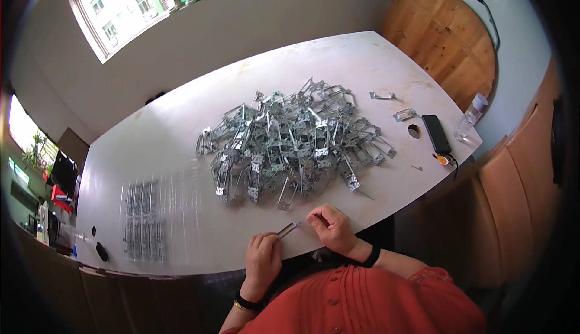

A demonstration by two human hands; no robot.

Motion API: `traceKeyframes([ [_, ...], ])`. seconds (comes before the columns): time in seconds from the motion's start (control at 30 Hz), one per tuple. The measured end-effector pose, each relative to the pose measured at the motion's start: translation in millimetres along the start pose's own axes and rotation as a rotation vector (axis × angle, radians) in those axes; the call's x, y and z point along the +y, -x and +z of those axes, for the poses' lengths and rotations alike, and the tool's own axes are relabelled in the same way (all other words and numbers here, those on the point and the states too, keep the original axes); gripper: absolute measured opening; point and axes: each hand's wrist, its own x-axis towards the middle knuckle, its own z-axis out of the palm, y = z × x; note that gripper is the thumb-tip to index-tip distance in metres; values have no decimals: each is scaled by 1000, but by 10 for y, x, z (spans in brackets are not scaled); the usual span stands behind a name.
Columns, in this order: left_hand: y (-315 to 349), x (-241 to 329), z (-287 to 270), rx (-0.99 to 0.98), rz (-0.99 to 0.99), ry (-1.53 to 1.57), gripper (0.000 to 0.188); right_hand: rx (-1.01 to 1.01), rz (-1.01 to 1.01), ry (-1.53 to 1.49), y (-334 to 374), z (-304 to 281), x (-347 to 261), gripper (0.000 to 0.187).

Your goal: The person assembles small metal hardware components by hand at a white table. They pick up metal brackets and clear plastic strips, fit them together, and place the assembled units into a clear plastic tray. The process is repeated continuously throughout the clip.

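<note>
My left hand (263,258) is closed on one end of a slim metal bracket (286,230) with two long parallel bars, just above the table's near edge. The bracket's far end points up and right, toward my right hand (334,231). That hand is curled, thumb and forefinger together, a little apart from the bracket; whatever is between its fingertips is too small to make out. Beyond both hands lies a big heap of similar metal brackets (290,134), tangled together. To the left, a clear plastic tray (184,207) holds rows of metal parts in its left part.
On the white table (145,146), two loose brackets lie right of the heap, near a round hole (414,131). A black phone (436,133), a clear bottle (471,116) and a yellow-orange round item (444,160) stand by the right edge. A small black object (102,251) sits far left.
</note>
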Motion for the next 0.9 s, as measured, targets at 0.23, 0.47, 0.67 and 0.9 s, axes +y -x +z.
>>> traceKeyframes([
  [0.23,34,-102,-193,-69,-554,259,19,-19,18,41,-12,0,-19,8],
  [0.47,-63,-278,-277,71,-540,202,20,-30,33,26,-13,37,15,9],
  [0.67,-49,-394,-329,189,-464,56,17,-58,77,-11,4,17,21,12],
  [0.9,-16,-380,-428,177,-465,69,18,-82,72,7,-13,33,35,9],
])
